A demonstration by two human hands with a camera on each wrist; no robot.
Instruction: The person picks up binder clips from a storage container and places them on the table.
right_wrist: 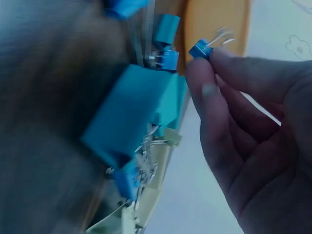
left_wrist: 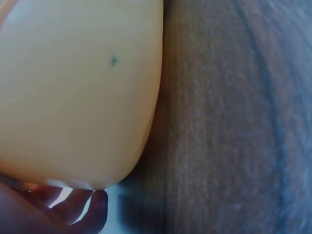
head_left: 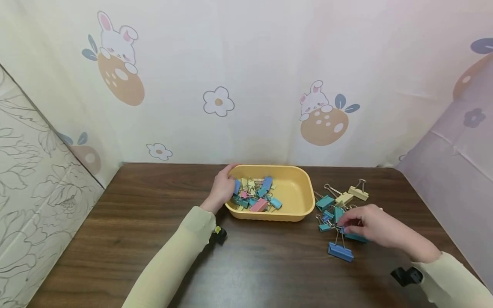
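My left hand (head_left: 223, 186) grips the left end of a yellow plastic tray (head_left: 294, 194); in the left wrist view its fingers (left_wrist: 95, 209) curl against the tray's end wall. Small binder clips (head_left: 259, 204) in blue, teal, pink and yellow lie heaped in the tray's left half. Over a loose pile to the right of the tray is my right hand (head_left: 371, 222). Between thumb and forefinger it pinches a small blue binder clip (right_wrist: 200, 49) with its wire handles pointing away. Just beside that hand lies a large teal binder clip (right_wrist: 127, 109).
Cream binder clips (head_left: 358, 193) lie at the back of the pile, and a larger blue binder clip (head_left: 340, 251) lies at its front. The dark wooden table (head_left: 154, 205) meets a patterned curtain (head_left: 258, 128) at the back. More patterned cloth hangs at both sides.
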